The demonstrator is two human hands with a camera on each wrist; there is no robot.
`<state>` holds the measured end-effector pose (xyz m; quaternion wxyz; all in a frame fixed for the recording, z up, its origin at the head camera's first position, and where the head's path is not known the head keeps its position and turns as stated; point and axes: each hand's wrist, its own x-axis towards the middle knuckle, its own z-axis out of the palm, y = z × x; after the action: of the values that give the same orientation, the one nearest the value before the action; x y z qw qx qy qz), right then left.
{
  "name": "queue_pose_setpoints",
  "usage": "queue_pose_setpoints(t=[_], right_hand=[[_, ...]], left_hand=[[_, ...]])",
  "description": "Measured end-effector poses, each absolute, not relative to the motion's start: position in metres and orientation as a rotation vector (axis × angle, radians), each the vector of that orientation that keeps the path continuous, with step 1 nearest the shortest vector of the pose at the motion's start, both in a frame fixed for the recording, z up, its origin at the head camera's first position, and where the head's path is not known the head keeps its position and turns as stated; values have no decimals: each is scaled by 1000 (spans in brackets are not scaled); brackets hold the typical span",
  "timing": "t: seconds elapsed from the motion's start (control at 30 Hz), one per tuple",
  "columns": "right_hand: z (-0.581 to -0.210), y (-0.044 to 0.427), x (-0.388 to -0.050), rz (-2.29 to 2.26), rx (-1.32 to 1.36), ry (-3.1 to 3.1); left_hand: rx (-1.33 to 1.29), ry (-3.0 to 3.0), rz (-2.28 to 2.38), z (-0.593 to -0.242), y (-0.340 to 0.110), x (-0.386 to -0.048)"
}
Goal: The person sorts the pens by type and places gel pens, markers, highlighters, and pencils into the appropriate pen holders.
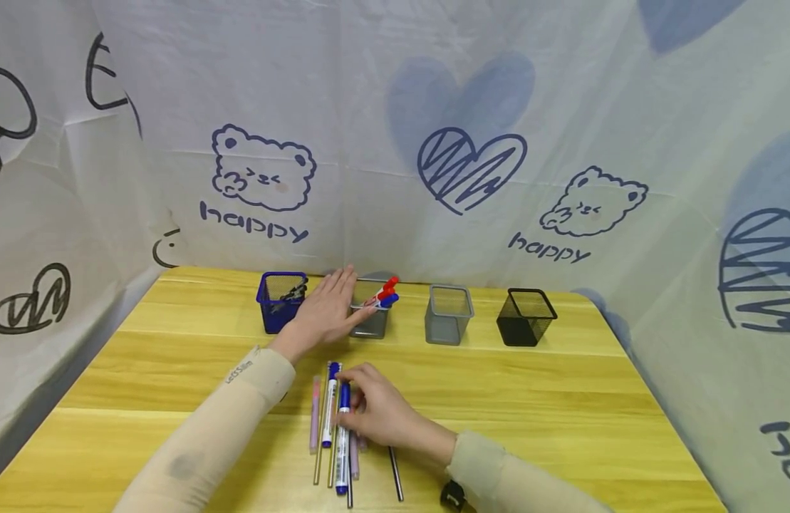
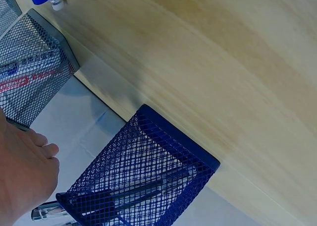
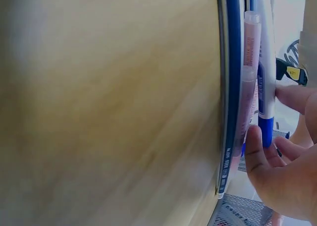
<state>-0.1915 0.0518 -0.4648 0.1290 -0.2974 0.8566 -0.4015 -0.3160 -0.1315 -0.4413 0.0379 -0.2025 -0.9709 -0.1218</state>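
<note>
My left hand (image 1: pixel 325 311) lies against the grey mesh pen holder (image 1: pixel 369 325), its fingers straight and its thumb across the near side. Markers with red caps (image 1: pixel 390 288) and one with a blue cap lean in that holder. Nearer the front, my right hand (image 1: pixel 388 413) pinches a white whiteboard marker (image 1: pixel 342 452) with a blue cap, above a loose bunch of pens. The right wrist view shows the marker (image 3: pixel 266 62) between thumb and fingers near its blue cap. Another blue-capped marker (image 1: pixel 330 406), pink-purple highlighters (image 3: pixel 251 42) and slim pencil-like sticks (image 1: pixel 319 463) lie beside it.
A blue mesh holder (image 2: pixel 143 171) with black pens stands left of my left hand. Farther right are a second grey mesh holder (image 1: pixel 449 320) and a black one (image 1: pixel 523 324). One dark stick (image 1: pixel 396 476) lies apart. A printed cloth (image 1: pixel 369 142) hangs behind the table.
</note>
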Motion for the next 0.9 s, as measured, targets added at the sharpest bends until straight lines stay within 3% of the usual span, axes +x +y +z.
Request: queue_pose_setpoints(t=[0.17,0.53,0.9], right_hand=[[-465,51,-188,-1260,-849,2451],[-459,42,-189,-807,-960,2595],[-459,35,-187,-707,-950,2676]], left_hand=[[-622,-2979,-387,-441,-132,-315],[-620,-2985,-379,-442,-132,-316],[-618,-2985,-373,-440,-131,-316]])
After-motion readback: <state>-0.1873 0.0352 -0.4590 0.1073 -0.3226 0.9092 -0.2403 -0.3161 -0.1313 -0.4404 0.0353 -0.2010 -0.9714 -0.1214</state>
